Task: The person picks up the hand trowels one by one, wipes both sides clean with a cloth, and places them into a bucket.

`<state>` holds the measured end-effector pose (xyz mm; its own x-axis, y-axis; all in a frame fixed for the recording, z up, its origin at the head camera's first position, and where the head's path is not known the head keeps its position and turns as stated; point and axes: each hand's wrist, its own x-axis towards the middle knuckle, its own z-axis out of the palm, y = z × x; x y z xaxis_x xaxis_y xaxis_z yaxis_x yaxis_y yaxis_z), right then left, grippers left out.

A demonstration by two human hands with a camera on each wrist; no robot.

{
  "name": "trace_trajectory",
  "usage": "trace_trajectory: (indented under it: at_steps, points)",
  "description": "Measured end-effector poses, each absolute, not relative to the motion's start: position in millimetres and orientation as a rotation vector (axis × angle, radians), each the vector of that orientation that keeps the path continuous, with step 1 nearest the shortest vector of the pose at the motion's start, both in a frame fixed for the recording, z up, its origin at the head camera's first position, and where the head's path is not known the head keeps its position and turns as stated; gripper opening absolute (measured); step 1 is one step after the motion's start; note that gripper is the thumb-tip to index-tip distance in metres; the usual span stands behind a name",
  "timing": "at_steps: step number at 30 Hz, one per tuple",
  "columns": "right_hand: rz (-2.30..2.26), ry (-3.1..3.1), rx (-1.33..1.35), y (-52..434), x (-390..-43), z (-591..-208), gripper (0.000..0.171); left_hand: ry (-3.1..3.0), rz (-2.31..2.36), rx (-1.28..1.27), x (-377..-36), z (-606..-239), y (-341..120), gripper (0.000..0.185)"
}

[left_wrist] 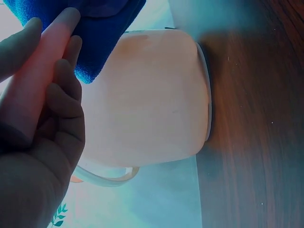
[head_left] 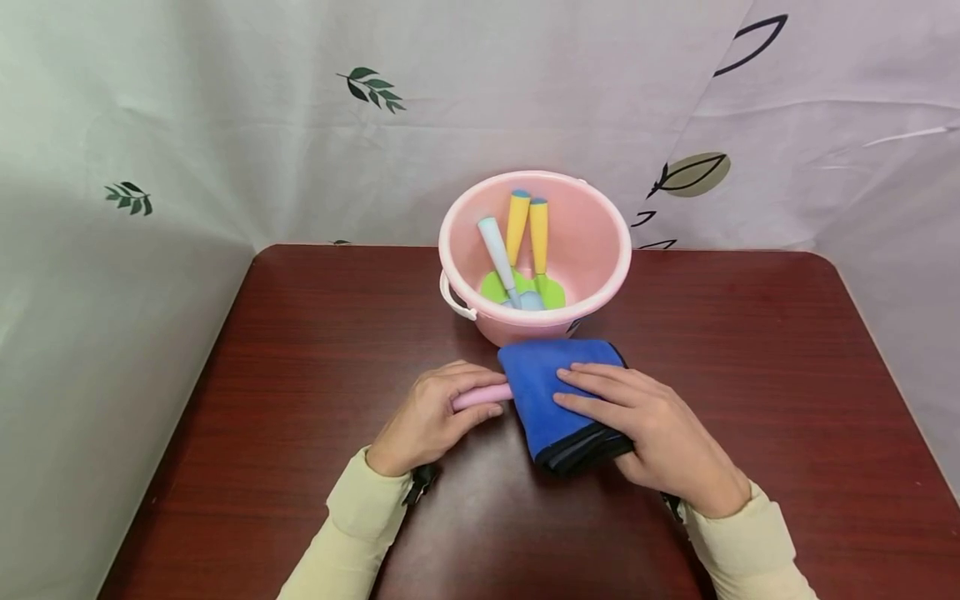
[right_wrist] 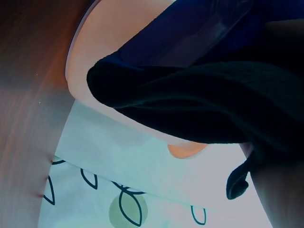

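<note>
My left hand grips a pink handle, its fingers curled round it in the left wrist view. The handle's far end runs into a folded blue cloth with black edging. Beneath the cloth a smooth dark-purple piece shows in the right wrist view; the rest of the tool's head is hidden. My right hand holds the cloth from the right, fingers spread over its top and thumb underneath. Cloth and tool are held up in front of a pink bucket.
Inside the bucket lean two yellow-handled tools with green heads and a light-blue one. Its white carrying handle hangs at the left. The dark red-brown table meets a pale leaf-patterned curtain behind.
</note>
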<state>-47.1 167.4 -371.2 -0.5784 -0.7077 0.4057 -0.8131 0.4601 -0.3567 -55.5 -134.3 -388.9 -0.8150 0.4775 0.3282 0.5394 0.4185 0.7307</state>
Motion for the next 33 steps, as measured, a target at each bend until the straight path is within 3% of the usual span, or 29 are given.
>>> trace_trajectory:
  at_steps: [9,33]
  points:
    - [0.774,-2.546,1.31,166.9,-46.3,-373.8,0.087,-2.523,-1.413,-0.946,-57.4,-389.4,-137.0,0.033]
    - [0.858,-2.527,1.192,185.6,-55.8,-373.8,0.077,-2.465,-1.518,-0.902,-61.1,-381.3,-157.0,0.032]
